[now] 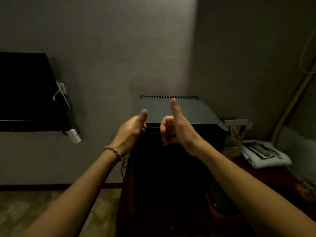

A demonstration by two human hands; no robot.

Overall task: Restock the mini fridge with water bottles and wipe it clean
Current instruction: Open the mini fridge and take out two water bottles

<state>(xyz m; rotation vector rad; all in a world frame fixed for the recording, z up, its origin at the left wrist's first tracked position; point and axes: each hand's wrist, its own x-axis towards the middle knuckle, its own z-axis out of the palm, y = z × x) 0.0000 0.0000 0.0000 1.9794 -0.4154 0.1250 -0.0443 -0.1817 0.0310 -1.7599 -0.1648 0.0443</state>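
Two bare forearms are raised at centre frame, left hand (132,130) and right hand (172,128) with fingers (165,132) curled on nothing, thumbs up, before the shut black boxy mini fridge (172,168), judged unopened; its door must be gripped next.

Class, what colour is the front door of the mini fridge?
Black, darker than its grey top; the mini fridge door shows best, and only, in the head view.

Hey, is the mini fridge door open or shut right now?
Shut, as far as shows. The mini fridge presents an unbroken dark front below its top panel, no interior visible. Both hands, left hand and right hand, give thumbs-up, holding nothing.
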